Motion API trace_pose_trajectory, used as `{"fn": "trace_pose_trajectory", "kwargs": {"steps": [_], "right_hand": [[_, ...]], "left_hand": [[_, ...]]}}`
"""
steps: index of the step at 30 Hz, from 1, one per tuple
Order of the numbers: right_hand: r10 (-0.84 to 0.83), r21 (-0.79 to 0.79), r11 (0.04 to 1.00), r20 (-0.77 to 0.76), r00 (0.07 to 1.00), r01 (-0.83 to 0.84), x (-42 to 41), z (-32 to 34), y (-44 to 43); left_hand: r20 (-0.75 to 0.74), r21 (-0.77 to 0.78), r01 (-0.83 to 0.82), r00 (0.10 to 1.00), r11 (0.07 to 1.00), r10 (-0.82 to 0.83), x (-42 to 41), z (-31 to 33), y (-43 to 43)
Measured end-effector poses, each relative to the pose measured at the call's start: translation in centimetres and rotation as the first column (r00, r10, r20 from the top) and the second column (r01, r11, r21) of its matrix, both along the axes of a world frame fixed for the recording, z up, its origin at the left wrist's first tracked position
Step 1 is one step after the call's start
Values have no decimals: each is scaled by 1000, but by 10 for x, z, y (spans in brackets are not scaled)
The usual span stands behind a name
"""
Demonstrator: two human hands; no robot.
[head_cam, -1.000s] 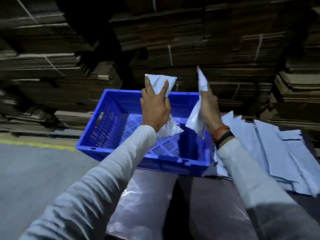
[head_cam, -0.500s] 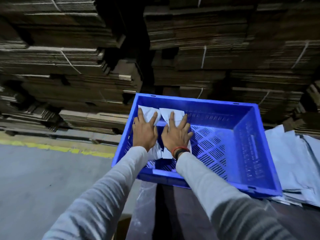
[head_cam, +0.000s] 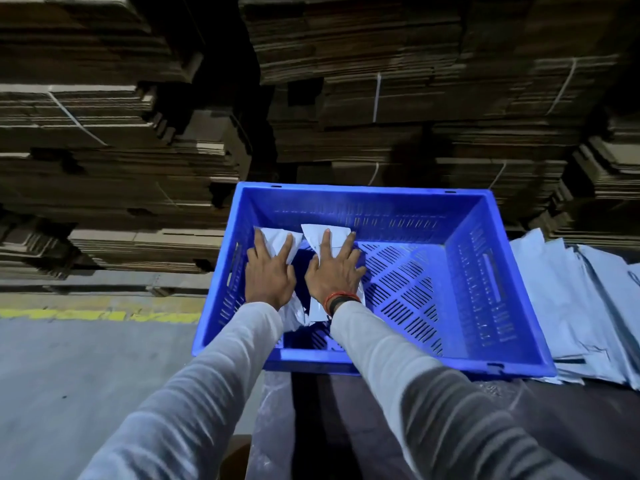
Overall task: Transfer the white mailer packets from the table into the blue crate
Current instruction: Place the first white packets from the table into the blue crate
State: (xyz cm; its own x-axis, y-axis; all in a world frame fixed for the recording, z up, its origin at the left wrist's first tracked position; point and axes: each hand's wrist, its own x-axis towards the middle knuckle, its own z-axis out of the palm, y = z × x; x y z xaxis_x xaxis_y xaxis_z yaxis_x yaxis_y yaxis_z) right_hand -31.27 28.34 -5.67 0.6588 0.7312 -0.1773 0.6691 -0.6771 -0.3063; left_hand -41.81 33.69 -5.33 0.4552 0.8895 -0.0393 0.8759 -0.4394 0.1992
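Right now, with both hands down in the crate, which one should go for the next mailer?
Right. The right hand is the nearer one to the stack of white mailers, which lies on the table past the blue crate's right wall. The left hand would likely have to cross over.

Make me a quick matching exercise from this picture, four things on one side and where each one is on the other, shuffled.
Things:
1. left hand
2. right hand
3. pile of white mailers
4. yellow line

Places:
A. on the table, right of the blue crate
B. flat on a packet by the crate's left wall
C. on the floor, left of the crate
D. flat on a packet nearer the crate's middle

Pairs: 1-B, 2-D, 3-A, 4-C
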Motion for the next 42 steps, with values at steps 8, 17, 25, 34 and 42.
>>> {"fn": "trace_pose_trajectory", "kwargs": {"steps": [8,17,25,34,42], "right_hand": [[20,-122,992,-60,998,-27,-10,-24,11],[46,-233,966,-263,964,-110,-8,-19,2],[58,-231,965,-275,960,-125,-9,-4,-10],[51,-194,975,-300,953,-113,-7,15,-29],[-2,-84,996,-250,968,-20,6,24,-59]], "left_hand": [[-54,-277,12,998,961,-28,-2,-29,9],[-171,-418,42,977,908,-124,-5,-31,7],[-223,-509,55,955,859,-194,-17,-26,5],[-273,-590,1,941,807,-200,-26,-33,2],[-179,-479,119,957,870,-229,-25,14,-11]]}}
